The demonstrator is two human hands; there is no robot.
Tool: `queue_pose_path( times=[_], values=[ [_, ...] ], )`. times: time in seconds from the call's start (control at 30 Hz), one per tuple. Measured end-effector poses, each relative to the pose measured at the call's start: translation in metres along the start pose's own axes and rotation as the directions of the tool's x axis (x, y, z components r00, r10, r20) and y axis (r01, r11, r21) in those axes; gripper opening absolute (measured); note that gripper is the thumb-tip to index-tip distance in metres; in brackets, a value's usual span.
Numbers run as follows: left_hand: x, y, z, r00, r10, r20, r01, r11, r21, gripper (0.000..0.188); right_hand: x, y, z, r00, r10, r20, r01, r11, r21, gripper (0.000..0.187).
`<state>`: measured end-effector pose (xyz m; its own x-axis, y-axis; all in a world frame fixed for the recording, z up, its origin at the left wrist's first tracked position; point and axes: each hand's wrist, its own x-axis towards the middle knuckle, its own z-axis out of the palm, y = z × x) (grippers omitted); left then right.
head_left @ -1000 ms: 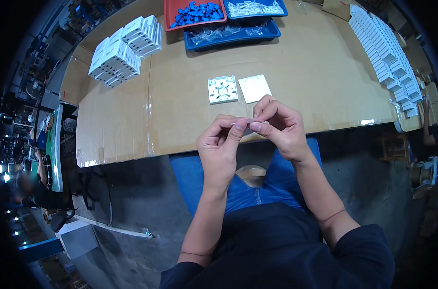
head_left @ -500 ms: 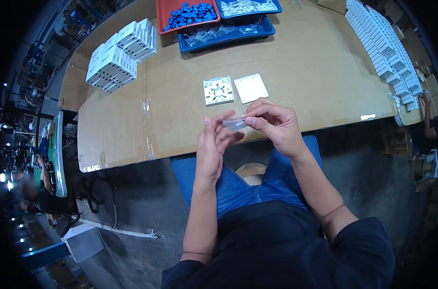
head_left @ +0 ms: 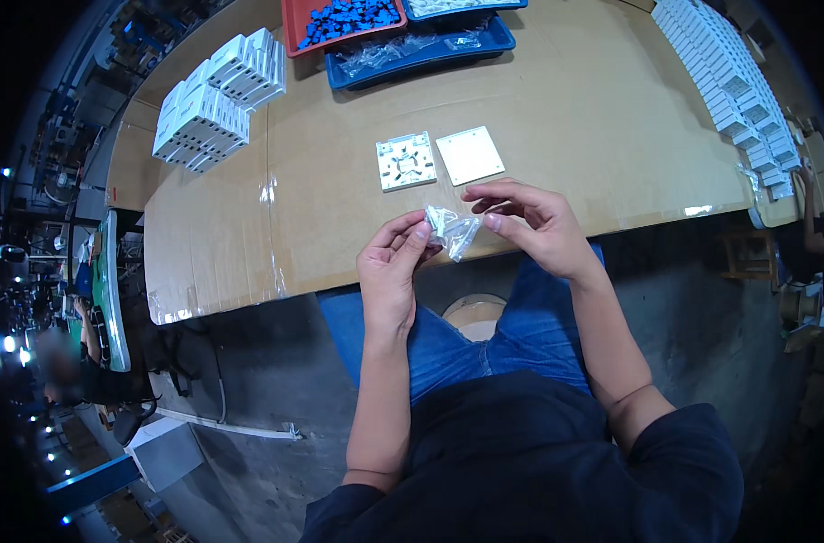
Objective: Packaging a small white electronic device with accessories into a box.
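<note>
My left hand (head_left: 394,262) pinches a small clear plastic bag (head_left: 462,237) with small white pieces in it, held up near the table's front edge. Close by on its right is my right hand (head_left: 539,224), thumb and fingers apart with nothing between them. The thumb tip comes very near the bag; whether it touches cannot be made out. Just beyond my hands lies an opened square white housing (head_left: 406,163) with its inner clips and small dark parts showing. Beside it on the right is a flat square white cover (head_left: 470,156).
A red tray (head_left: 294,45) of blue pieces stands at the back, beside a blue tray (head_left: 421,68) with clear bags and another with white pieces. Stacked white boxes (head_left: 204,122) are at left, with long rows of white boxes (head_left: 733,90) at right. Other people work at both sides.
The bag has passed from my right hand's pinch to my left hand's, and its white contents now show. My right fingers have parted and drawn slightly right. The view has shifted slightly.
</note>
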<state>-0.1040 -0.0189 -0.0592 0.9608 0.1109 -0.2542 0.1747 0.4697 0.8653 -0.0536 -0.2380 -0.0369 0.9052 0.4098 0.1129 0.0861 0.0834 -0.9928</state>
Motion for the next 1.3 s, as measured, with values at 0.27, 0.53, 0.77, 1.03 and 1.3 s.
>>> queue_pose_path(
  times=[0.27, 0.53, 0.77, 1.03, 1.3],
  values=[
    [-0.001, -0.016, 0.012, 0.994, 0.11, -0.022, -0.109, 0.994, 0.003, 0.017, 0.0, 0.009, 0.023, 0.988, 0.147, 0.039, -0.148, 0.989, 0.022, 0.039],
    [0.0, -0.016, 0.018, 0.991, 0.13, 0.003, -0.13, 0.991, 0.022, 0.013, 0.002, 0.019, 0.025, 0.989, 0.142, -0.043, -0.135, 0.982, 0.132, 0.031],
    [0.001, -0.019, 0.015, 0.991, 0.134, 0.0, -0.134, 0.99, 0.046, 0.013, 0.004, 0.017, 0.018, 0.978, 0.21, -0.006, -0.205, 0.958, 0.2, 0.027],
    [-0.001, -0.015, 0.025, 0.995, 0.099, 0.025, -0.099, 0.995, -0.023, 0.027, 0.006, 0.024, 0.021, 0.977, 0.213, 0.003, -0.201, 0.915, 0.351, 0.035],
    [0.008, -0.025, 0.012, 0.993, 0.12, 0.015, -0.12, 0.993, -0.022, 0.03, 0.01, 0.029, 0.018, 0.953, 0.303, -0.021, -0.267, 0.871, 0.413, 0.037]
  ],
)
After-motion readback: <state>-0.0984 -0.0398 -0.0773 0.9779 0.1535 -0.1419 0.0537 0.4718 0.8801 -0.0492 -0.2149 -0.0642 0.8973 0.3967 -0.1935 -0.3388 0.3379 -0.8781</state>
